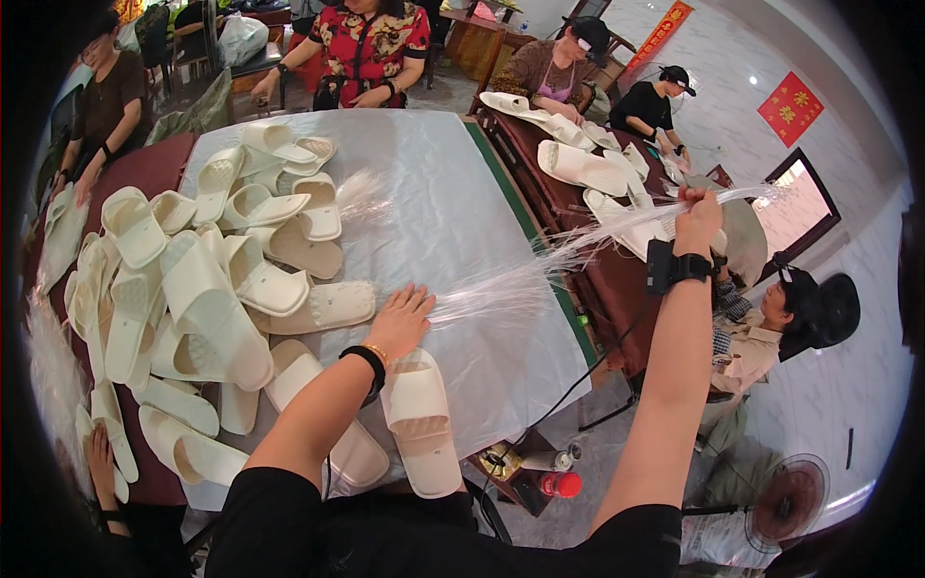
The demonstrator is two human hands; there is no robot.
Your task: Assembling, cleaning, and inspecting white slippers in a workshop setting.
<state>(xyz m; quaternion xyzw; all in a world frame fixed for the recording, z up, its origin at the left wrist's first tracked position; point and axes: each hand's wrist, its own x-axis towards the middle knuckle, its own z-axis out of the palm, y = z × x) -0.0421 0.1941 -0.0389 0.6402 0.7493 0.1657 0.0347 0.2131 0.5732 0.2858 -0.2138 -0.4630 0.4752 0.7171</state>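
My right hand (699,220) is raised at the right, its fingers closed around a bundle of thin clear plastic strands (568,250). The strands stretch from this hand down to the table and fan out at the lower end. There, my left hand (405,318) lies with fingers outstretched at the tips of the strands; whether it presses on any is hard to see. A cream slide slipper (422,424) rests just below my left wrist, and another slipper (323,308) lies left of the hand. Many more form a pile (207,289) at the left.
Whitish sheeting (434,193) covers the table. A second clear strand bundle (361,197) lies by the pile. Further slippers (583,169) sit on a dark red table (607,289) at right. Several people sit or stand around. A red-lidded jar (561,485) and a fan (788,501) are lower right.
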